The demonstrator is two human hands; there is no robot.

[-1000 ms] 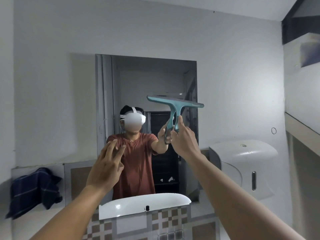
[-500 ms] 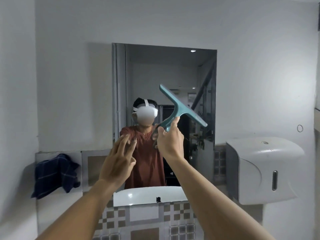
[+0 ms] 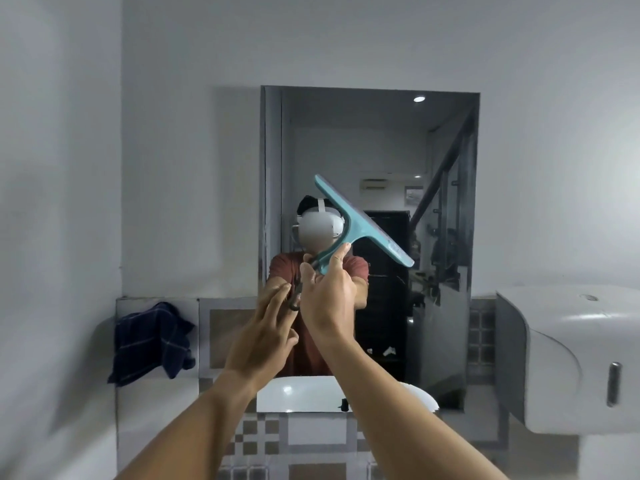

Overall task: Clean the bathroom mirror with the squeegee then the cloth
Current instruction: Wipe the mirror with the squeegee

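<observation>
The rectangular mirror (image 3: 443, 161) hangs on the grey wall straight ahead. My right hand (image 3: 329, 299) grips the handle of a teal squeegee (image 3: 360, 223), held up in front of the mirror's lower middle with its blade tilted, left end high and right end low. My left hand (image 3: 266, 337) hovers just left of the right one, fingers spread and empty, close to the handle's lower end. A dark blue checked cloth (image 3: 149, 341) lies bunched on the ledge to the left of the mirror.
A white sink (image 3: 294, 396) sits below the mirror above patterned grey tiles (image 3: 263, 441). A large white wall dispenser (image 3: 575, 358) juts out at the right. A plain wall closes in the left side.
The squeegee has swung from nearly level to steeply tilted and moved left toward the mirror's middle. My left hand has closed in on the right hand. The view has shifted right.
</observation>
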